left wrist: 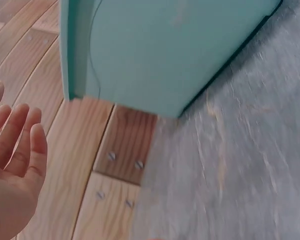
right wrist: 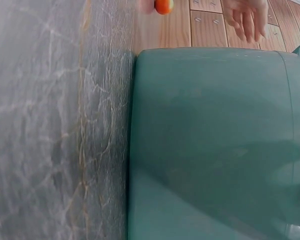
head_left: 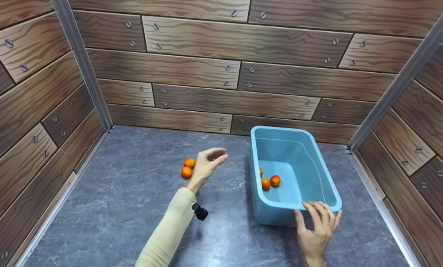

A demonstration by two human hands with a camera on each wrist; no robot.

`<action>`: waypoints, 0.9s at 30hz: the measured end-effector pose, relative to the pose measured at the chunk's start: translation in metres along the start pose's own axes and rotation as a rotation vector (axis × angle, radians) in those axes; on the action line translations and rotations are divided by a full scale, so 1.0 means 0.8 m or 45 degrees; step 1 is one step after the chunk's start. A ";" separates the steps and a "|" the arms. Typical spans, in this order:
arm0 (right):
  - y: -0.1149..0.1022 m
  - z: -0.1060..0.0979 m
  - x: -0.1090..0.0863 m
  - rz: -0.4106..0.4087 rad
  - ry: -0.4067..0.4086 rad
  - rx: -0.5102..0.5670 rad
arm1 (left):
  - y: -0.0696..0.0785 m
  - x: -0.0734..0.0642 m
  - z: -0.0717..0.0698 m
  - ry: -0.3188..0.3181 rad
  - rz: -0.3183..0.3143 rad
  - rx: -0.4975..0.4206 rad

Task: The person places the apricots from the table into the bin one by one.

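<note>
My left hand point(head_left: 208, 163) hangs in the air left of the blue bin point(head_left: 258, 196), fingers loosely bent, with nothing between them. In the left wrist view those relaxed fingers point(left wrist: 22, 142) appear at the left edge, apart from the bin. My right hand point(head_left: 316, 230) holds the bin's near rim, fingers over the edge and thumb by the outer wall. Inside the bin, several small round orange fruits point(head_left: 275, 180) lie along its left side. More orange fruits point(head_left: 186, 172) are on the floor beyond my left forearm, one mostly hidden behind the wrist.
Wood-patterned panels point(head_left: 192, 70) wall in the back and both sides. The grey marbled surface point(head_left: 106, 207) spreads under everything. Metal posts point(head_left: 82, 63) stand at the corners. A small black device point(head_left: 200, 211) is strapped at my left wrist.
</note>
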State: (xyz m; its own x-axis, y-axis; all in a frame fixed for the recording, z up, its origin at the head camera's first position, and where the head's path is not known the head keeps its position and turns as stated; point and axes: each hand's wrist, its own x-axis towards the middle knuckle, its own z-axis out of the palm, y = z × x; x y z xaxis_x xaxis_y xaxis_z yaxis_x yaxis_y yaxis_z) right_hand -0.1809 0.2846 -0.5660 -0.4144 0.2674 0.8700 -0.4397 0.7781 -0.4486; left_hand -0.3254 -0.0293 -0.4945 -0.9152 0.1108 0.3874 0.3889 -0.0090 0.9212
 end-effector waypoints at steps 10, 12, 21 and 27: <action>-0.001 -0.001 -0.001 0.004 0.000 0.007 | -0.069 -0.003 -0.050 0.041 -0.065 0.064; -0.002 -0.001 0.000 0.002 -0.008 0.008 | -0.074 -0.005 -0.063 0.037 -0.083 0.099; -0.002 -0.002 0.002 0.003 -0.018 0.004 | -0.092 -0.031 -0.112 -0.188 -0.195 0.216; -0.002 -0.002 0.001 0.006 -0.012 0.013 | -0.104 -0.050 -0.130 -0.323 -0.221 0.307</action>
State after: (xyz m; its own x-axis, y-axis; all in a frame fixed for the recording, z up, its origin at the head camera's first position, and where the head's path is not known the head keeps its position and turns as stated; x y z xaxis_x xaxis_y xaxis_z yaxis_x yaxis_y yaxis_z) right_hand -0.1793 0.2845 -0.5645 -0.4237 0.2657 0.8660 -0.4456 0.7712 -0.4546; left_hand -0.3321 -0.1363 -0.5831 -0.9262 0.3324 0.1778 0.2718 0.2620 0.9260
